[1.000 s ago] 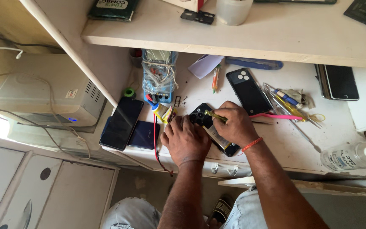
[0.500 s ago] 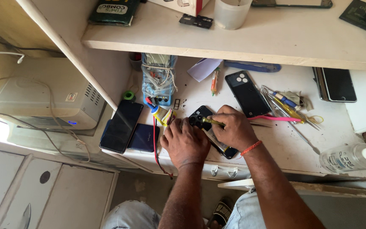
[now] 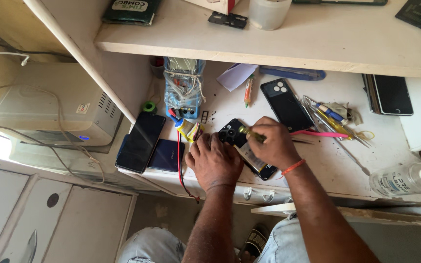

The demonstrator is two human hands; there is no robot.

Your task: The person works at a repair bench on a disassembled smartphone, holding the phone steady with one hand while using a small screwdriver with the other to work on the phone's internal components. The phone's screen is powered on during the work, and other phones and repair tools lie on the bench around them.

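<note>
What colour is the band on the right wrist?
Orange-red wristband, on the right hand; head view.

A blue multimeter [image 3: 184, 90] wrapped in wires stands at the back of the surface [image 3: 337, 160]; left of the multimeter lie a roll of green tape [image 3: 148, 106] and two dark phones [image 3: 141, 141]; right of it, a black phone back [image 3: 286, 104], an orange-capped syringe [image 3: 248, 89] and a plastic bottle [image 3: 405, 178]; above it, a shelf [image 3: 317, 41] bears a white cup [image 3: 268, 12].

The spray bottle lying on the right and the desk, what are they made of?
The spray bottle looks like clear plastic: you can see through it, and its cap is white. The desk seems to be painted wood, white and matte, with dark stains and worn edges.
</note>
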